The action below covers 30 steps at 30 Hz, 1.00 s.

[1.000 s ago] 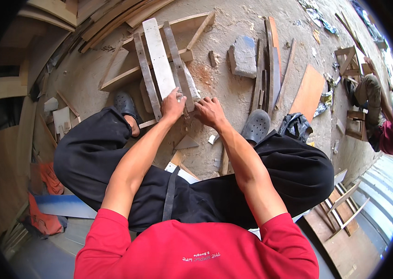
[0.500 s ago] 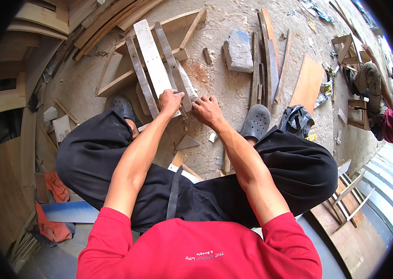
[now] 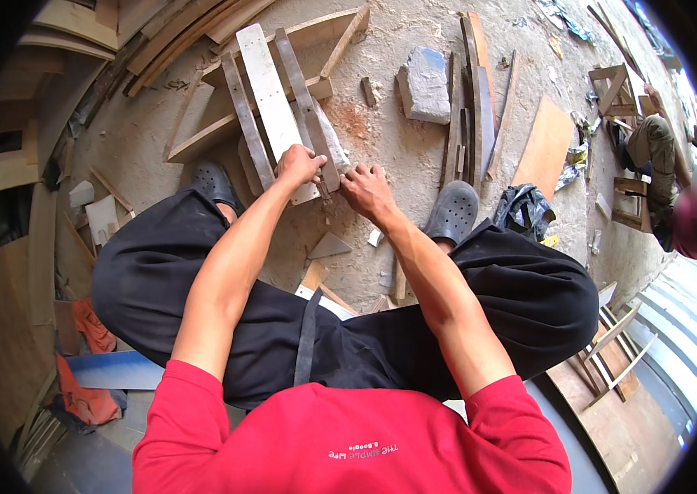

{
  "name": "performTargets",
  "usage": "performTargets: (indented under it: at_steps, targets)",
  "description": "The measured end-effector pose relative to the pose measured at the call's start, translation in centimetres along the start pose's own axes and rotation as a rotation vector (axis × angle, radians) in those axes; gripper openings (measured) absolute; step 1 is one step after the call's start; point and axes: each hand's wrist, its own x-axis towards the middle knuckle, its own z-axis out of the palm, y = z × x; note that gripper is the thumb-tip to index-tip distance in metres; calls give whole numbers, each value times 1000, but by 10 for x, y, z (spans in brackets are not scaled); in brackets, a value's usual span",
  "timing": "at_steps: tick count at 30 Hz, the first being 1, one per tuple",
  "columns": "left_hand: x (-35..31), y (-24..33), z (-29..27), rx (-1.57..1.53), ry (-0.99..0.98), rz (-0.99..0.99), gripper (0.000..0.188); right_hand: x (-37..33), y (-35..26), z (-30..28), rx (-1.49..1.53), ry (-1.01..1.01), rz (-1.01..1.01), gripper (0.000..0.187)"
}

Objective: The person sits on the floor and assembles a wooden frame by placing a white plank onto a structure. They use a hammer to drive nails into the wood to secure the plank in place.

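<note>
I am crouched over several long wooden slats lying side by side on the dusty ground. My left hand (image 3: 299,165) grips the near end of the pale, wide slat (image 3: 264,82). My right hand (image 3: 367,188) rests with bent fingers on the near end of the greyer slat (image 3: 303,90) beside it; whether it grips or only presses I cannot tell. A third dark slat (image 3: 243,115) lies to the left of the pale one. Both forearms reach forward between my knees in black trousers.
A grey stone block (image 3: 427,82) sits ahead to the right, beside a bundle of thin wood strips (image 3: 472,99) and a plywood sheet (image 3: 548,144). My grey clogs (image 3: 453,210) flank the slats. Curved boards pile at the left. Another person sits at the far right (image 3: 653,156).
Both hands stay on the slat ends. The view has tilted slightly, so the slats and hands sit a little higher in the picture.
</note>
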Motion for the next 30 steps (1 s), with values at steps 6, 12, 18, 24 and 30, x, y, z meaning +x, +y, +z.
performTargets:
  at_steps: [6, 12, 18, 24, 30]
  targets:
    - [13, -7, 0, -112, -87, 16, 47, 1, -1, 3, -22, -53, 5, 28]
    - [17, -10, 4, -35, -57, 59, 34, 1, 2, 5, -59, -64, -21, 27]
    - [21, -14, 5, 13, -26, 83, 31, 1, 0, 2, -82, -48, -37, 24]
    - [17, -12, 4, -10, -36, 85, 35, 0, -3, 2, -117, -58, -31, 25]
    - [17, -15, 7, -35, 1, 75, 40, -2, -4, 6, -173, -8, -55, 26]
